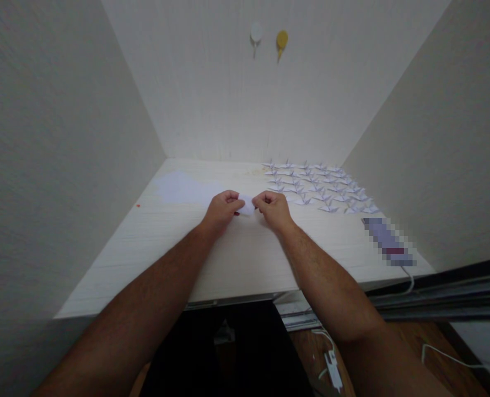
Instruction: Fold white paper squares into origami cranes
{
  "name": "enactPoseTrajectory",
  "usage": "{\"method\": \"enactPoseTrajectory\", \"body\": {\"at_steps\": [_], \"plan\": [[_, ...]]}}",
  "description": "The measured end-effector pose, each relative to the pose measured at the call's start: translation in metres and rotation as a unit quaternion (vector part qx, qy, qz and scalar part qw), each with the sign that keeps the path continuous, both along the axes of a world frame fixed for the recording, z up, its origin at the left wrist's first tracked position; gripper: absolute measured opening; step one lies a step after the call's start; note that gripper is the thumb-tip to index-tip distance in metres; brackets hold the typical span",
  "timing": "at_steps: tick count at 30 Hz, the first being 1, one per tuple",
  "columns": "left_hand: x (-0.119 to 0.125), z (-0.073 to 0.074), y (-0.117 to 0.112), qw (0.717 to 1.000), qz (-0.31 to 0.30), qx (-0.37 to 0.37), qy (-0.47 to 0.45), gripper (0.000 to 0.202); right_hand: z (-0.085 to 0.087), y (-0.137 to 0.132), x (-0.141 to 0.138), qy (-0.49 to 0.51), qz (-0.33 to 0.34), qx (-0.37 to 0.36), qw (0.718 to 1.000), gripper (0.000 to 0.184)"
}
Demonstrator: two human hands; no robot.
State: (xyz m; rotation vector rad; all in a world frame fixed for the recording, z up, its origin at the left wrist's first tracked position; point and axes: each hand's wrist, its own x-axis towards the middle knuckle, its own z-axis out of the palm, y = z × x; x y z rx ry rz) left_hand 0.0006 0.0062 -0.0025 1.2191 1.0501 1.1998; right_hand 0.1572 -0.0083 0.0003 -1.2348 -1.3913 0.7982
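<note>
Rows of folded paper birds [319, 196] sit finished at right on the tabletop [245, 264], while the left hand [219, 213] and right hand [275, 210] pinch between their fingers, near the middle, one small paper [248, 206] not yet bird-shaped, with flat white sheets [179, 187] left unfolded.

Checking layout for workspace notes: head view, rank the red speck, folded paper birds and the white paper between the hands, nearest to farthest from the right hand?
From the right hand:
1. White paper: at its fingers, on its left.
2. Folded paper birds, nearest ones: beyond it, to the right.
3. Red speck: far left, near the table's left edge.
</note>
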Motion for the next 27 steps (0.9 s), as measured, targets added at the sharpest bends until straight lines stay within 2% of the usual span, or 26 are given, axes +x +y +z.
{"method": "enactPoseTrajectory", "body": {"at_steps": [5,10,14,17,22,27], "plan": [[-0.0016,-0.0012,-0.0001,0.999,-0.032,0.010,0.013,0.019,0.0018,-0.0013,0.0008,-0.008,-0.002,0.003,1.000,0.019],[-0.0027,-0.0008,0.0011,1.000,-0.004,0.026,0.008,0.021,0.0008,-0.0003,-0.0026,0.029,0.005,-0.015,0.999,0.022],[-0.0023,-0.0006,0.0020,0.999,0.036,0.036,-0.009,0.022,-0.0030,0.0013,-0.0055,0.063,-0.023,0.023,0.998,0.030],[-0.0017,-0.0014,0.0022,0.998,0.052,0.043,-0.018,0.025,-0.0057,0.0015,-0.0052,0.031,-0.028,0.054,0.998,0.026],[-0.0013,-0.0004,0.0008,0.998,0.032,0.044,-0.016,0.026,-0.0059,0.0009,-0.0023,-0.017,-0.032,0.066,0.997,0.020],[-0.0003,0.0024,-0.0020,0.999,0.007,0.032,-0.011,0.030,-0.0027,-0.0013,-0.0028,-0.030,-0.003,0.072,0.997,0.021]]}}
